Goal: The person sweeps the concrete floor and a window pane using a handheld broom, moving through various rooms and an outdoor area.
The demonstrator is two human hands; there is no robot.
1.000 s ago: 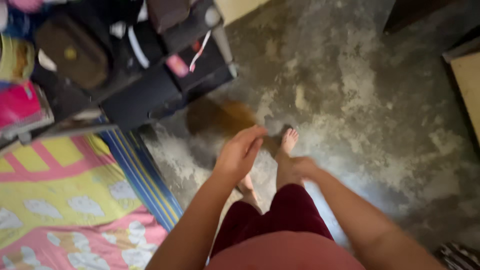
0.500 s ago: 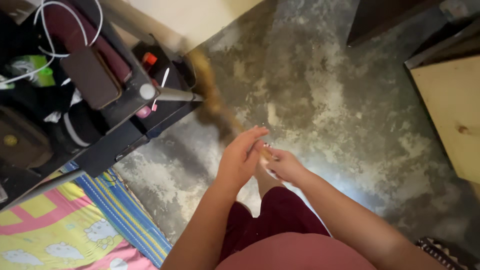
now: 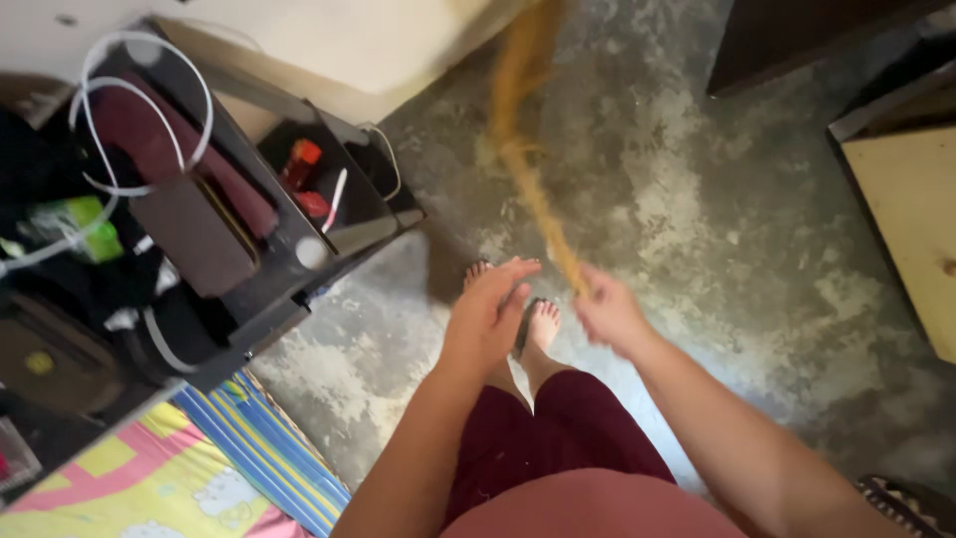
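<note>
Here the right hand [image 3: 609,311] is closed around the lower end of a soft broom [image 3: 533,164], a long bundle of tan, straw-like fibres, blurred with motion, that runs up and away from the hand over the grey mottled concrete floor [image 3: 717,229] toward the pale wall base. The left hand [image 3: 490,314] is open, fingers loosely together and palm turned inward, just beside the right hand and holding nothing. Half a second ago the broom head lay low and to the left, close to the black shelf unit [image 3: 249,249], with both hands nearly touching at its handle; now the bundle has swung up to the far side of the hands, the two hands have parted a little, and both bare feet [image 3: 543,324] show on the floor beneath them. The shelf unit stands to the left of the hands, cluttered with a white cable [image 3: 149,110], a dark red pouch [image 3: 164,149], a red bottle [image 3: 299,164] and a green object [image 3: 85,224]. A striped, brightly patterned mat [image 3: 199,468] lies below the shelf unit. A pale wooden box [image 3: 911,219] sits well to the right of the hands. Nothing lies between the hands and the broom.
</note>
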